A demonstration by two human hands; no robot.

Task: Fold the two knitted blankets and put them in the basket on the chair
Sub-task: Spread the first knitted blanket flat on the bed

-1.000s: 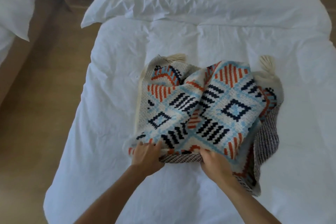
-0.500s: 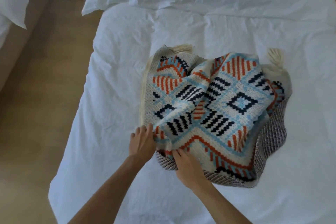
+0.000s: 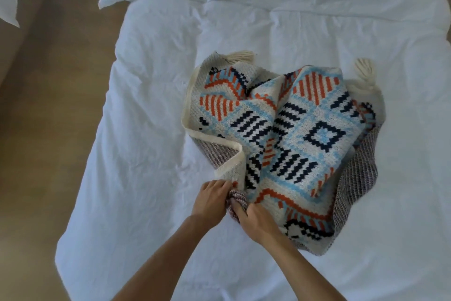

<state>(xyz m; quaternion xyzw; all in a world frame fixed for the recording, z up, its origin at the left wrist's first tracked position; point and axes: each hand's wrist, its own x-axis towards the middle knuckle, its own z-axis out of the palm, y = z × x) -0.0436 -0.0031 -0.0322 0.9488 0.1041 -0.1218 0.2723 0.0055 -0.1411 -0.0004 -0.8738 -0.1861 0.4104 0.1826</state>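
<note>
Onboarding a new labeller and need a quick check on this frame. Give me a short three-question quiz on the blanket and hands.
1. True or false: the orange-and-blue patterned knitted blanket lies flat and neatly folded on the white bed cover.
2. The left hand and right hand are at the blanket's near edge. Which of them grip it? A) left only B) right only C) both
3. How many cream yarn tassels show at its far edge?
Key: 1 false, it is bunched and rumpled. 2 C. 3 two.

both hands [image 3: 212, 199] [image 3: 257, 221] grip the knitted blanket [image 3: 305, 134] on the bed [image 3: 151, 105].
</note>
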